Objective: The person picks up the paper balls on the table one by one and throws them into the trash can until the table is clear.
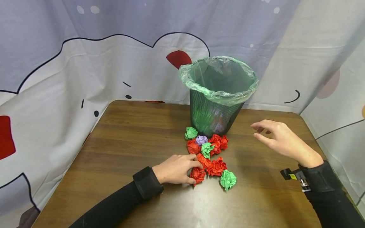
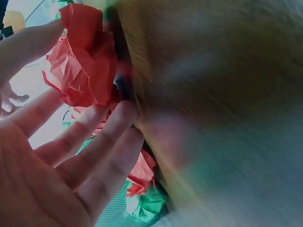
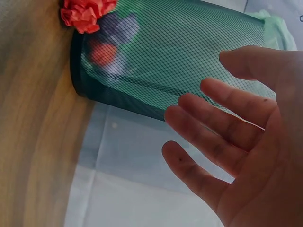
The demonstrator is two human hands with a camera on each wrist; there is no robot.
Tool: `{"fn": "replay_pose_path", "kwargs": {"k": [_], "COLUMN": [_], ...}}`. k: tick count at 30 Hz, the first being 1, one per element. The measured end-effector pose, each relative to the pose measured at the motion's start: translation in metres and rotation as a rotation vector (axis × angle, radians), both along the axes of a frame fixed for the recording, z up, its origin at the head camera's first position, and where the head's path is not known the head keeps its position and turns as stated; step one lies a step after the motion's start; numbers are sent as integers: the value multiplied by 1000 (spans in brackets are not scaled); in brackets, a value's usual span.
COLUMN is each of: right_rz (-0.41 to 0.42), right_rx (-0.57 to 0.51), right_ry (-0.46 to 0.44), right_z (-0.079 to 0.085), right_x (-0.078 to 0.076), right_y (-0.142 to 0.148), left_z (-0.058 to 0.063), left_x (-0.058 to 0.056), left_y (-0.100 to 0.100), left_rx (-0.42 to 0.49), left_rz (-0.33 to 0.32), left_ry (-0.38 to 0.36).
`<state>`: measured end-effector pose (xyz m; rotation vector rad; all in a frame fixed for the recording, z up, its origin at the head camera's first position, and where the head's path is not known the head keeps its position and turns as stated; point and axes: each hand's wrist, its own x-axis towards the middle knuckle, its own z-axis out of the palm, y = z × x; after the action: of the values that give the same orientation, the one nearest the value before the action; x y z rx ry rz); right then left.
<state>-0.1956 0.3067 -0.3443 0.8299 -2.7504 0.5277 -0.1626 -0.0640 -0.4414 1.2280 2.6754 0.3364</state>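
Note:
My left hand (image 1: 178, 169) is low over the table at the near left of a cluster of crumpled paper balls. Its thumb and fingers are around a red crumpled paper ball (image 1: 198, 176); the left wrist view shows this red ball (image 2: 85, 66) between thumb and index finger. Beside it lie more red balls (image 1: 217, 167) and a green ball (image 1: 228, 180). Farther back are a purple ball (image 1: 201, 140) and other red and green ones. Nothing is in my right hand (image 1: 280, 139), raised right of the bin with its fingers loosely bent and apart.
A black mesh bin (image 1: 216, 117) with a green plastic liner (image 1: 186, 76) over its rim stands at the table's back, directly behind the balls. Crumpled balls show through its mesh. A patterned curtain (image 1: 137, 69) hangs behind the wooden table (image 1: 137, 133) and along its sides.

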Motion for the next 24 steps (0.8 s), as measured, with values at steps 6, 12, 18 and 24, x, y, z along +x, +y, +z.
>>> {"fn": "replay_pose_path", "kwargs": {"k": [6,12,18,24], "right_rz": [28,20,17,19], "right_rx": [0,-2,-1,-11], "right_ry": [-14,-15,-25,-35], "right_z": [-10,-14,-18,-21], "right_x": [0,-1,0,0], "right_y": [-2,-3,-3,-3], "left_z": [-1,-1,0,0], "left_x": [-1,-1,-1,0], "left_y": [2,2,2,-1], "left_rx": [-9,16,45,75], "left_rz": [2,11,4,-22], "left_ry": [-31,-82,-109,-98]}}
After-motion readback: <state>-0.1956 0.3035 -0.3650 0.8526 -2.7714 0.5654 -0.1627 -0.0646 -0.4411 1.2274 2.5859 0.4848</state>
